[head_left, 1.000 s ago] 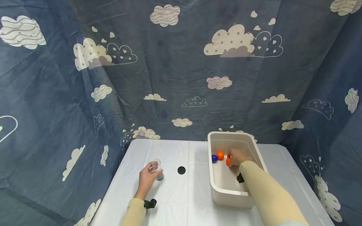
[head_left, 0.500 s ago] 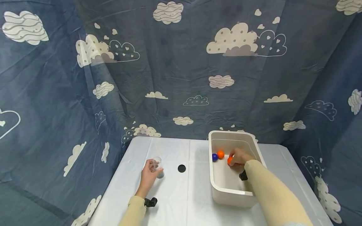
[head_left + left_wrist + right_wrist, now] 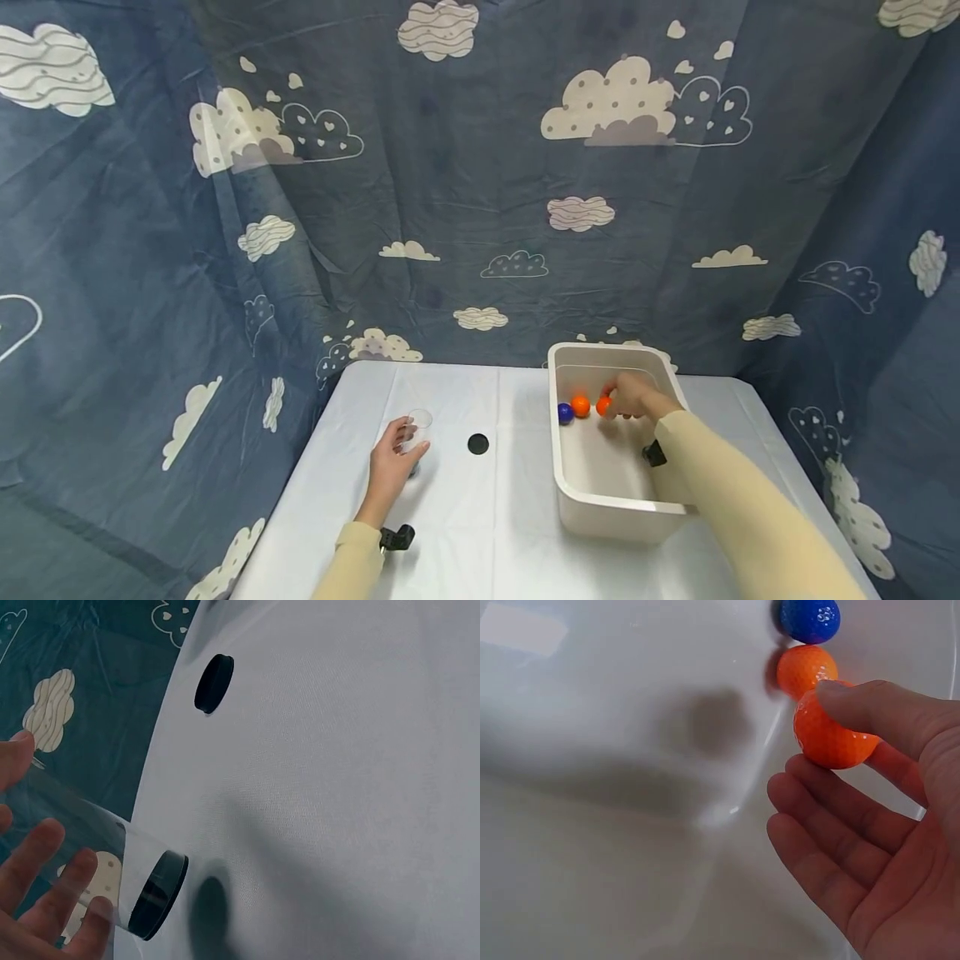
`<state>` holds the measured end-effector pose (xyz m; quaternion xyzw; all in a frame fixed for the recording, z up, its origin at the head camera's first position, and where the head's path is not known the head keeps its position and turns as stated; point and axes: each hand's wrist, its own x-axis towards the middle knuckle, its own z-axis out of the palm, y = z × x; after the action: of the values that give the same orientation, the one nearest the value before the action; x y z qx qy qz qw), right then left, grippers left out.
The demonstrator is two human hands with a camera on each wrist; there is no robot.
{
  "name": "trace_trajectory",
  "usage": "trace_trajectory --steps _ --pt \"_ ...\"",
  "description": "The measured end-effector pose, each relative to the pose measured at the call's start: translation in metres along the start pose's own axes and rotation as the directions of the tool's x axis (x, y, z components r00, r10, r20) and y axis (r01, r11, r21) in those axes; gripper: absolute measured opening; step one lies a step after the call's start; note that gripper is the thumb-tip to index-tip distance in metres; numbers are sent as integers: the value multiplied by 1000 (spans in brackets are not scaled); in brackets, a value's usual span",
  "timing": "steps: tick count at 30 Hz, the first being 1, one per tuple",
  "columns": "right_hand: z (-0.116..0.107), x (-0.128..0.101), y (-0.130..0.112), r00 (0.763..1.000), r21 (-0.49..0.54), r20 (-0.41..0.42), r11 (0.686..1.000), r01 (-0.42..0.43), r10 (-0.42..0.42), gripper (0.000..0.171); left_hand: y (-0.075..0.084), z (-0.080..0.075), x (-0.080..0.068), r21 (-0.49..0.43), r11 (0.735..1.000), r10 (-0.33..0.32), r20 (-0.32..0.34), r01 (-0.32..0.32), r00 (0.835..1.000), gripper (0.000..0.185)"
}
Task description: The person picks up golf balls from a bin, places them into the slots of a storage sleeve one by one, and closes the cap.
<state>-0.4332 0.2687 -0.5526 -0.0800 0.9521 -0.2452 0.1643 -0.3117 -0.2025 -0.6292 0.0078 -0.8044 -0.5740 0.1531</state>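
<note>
In the bin, my right hand (image 3: pixel 633 398) pinches an orange golf ball (image 3: pixel 829 735) between thumb and fingers, its remaining fingers curving loosely below. Behind the held ball sit a second orange golf ball (image 3: pixel 802 669) and a blue golf ball (image 3: pixel 810 616) on the bin floor, side by side along the bin's left wall. On the left, my left hand (image 3: pixel 388 471) holds a clear tube (image 3: pixel 112 844) with a black base (image 3: pixel 159 896), fingers and thumb around its upper part. The base casts a shadow on the tabletop beside it.
The white bin (image 3: pixel 622 500) stands on the right side of the white-covered table (image 3: pixel 517 550). Between the tube and the bin lies a flat black disc (image 3: pixel 477 444). A dark cloud-print curtain (image 3: pixel 465 183) hangs behind and at both sides.
My right hand has drawn the orange golf ball slightly up from the bin floor. My left hand keeps its hold, and the tube's rim and base have shifted a little.
</note>
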Motion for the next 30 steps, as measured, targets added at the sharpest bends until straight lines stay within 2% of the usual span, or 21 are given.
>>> trace_trajectory --steps 3,6,10,14,19,26,30 --pt "-3 0 -4 998 -84 -5 994 65 -66 37 0 -2 -4 5 1000 16 -12 -16 1000 51" --pt "-4 0 -6 996 -125 5 988 88 -88 34 0 -3 -9 -15 1000 21 1 -21 1000 52" --pt "-4 1 -7 998 -157 11 985 66 -65 34 1 -3 -14 -2 1000 26 27 -26 999 54" --pt "-5 2 -8 996 -204 9 975 90 -90 31 5 -6 -15 14 999 42 8 -42 999 55" --pt "-2 4 -8 993 -201 9 973 116 -116 31 11 -11 -15 -4 998 69 -1 -69 998 56" --pt "5 -1 -22 972 -214 -6 949 230 -236 41 15 -16 -20 15 995 96 -12 -96 995 57" --pt "6 -8 -28 967 -189 -24 951 244 -253 44 18 -12 -20 28 995 97 -5 -97 995 57"
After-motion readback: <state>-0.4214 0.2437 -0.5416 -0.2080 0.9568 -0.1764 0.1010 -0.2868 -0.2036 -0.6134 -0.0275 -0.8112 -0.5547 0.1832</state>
